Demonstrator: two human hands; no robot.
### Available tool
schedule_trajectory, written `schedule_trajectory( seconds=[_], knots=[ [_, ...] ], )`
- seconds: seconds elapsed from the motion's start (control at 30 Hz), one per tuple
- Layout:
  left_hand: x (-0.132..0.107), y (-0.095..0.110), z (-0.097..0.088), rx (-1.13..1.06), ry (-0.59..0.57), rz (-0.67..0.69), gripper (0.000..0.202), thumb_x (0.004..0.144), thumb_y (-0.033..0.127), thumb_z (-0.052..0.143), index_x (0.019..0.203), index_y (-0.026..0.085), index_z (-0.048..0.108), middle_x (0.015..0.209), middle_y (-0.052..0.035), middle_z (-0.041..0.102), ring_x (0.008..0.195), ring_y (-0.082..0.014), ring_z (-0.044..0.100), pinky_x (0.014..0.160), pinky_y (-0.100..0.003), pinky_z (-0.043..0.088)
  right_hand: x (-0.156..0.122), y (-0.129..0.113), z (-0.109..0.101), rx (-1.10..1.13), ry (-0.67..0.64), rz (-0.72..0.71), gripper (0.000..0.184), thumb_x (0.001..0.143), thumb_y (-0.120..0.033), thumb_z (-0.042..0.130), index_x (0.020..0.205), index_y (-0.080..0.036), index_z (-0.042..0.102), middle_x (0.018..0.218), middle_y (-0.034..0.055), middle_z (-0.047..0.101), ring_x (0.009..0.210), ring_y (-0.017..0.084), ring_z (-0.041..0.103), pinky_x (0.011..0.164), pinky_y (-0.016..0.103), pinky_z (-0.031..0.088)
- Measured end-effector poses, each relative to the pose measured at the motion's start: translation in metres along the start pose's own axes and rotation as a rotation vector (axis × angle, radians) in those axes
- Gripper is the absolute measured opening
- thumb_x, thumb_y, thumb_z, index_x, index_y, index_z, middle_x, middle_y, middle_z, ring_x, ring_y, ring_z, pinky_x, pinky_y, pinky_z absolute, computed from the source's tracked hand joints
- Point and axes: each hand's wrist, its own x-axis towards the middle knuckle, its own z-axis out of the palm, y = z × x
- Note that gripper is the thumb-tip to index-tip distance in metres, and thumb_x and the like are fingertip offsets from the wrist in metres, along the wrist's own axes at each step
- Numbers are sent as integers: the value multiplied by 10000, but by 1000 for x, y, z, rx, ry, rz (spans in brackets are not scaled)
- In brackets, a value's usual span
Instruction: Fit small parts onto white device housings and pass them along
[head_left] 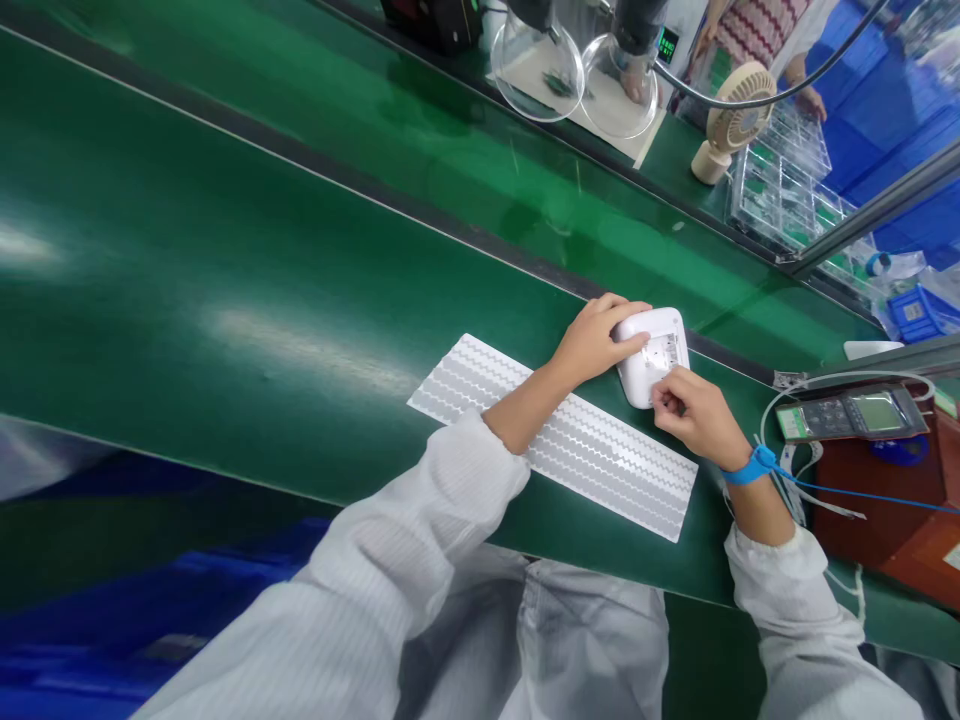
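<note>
Firmly left hand grips white casing, right hand touching; trays hold boards

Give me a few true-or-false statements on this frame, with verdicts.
1. The left hand grips the white device. True.
2. The right hand lies flat on the belt, clear of the device. False: its fingertips pinch at the device's middle.
3. The blue wrist strap is on the left wrist. False: it is on the right wrist.
4. The white strip sheet lies on the green belt. True.
5. The small fan touches the device. False: it stands across the belt.
</note>
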Motion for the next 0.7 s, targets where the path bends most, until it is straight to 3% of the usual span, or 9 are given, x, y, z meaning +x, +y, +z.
schedule_trajectory(
  seconds=[0.5, 0.7],
  knots=[
    [1, 2, -1, 4, -12, -9, 478, 1032, 398, 718, 1503, 316, 729, 1410, -70, 685, 1330, -319, 636, 1218, -501, 517, 3, -4, 1, -39, 6, 28, 130, 910, -104, 649, 902, -233, 659, 868, 9, 602, 706, 170, 580, 673, 307, 488],
    [1, 2, -1, 0, -11, -14, 490, 1023, 394, 722, 1504, 303, 733, 1411, -75, 683, 1327, -321, 635, 1217, -501, 516, 5, -13, 4, -60, 12, 109, 146, 873, -95, 652, 864, -241, 649, 850, 7, 602, 694, 174, 571, 674, 315, 478]
  ],
)
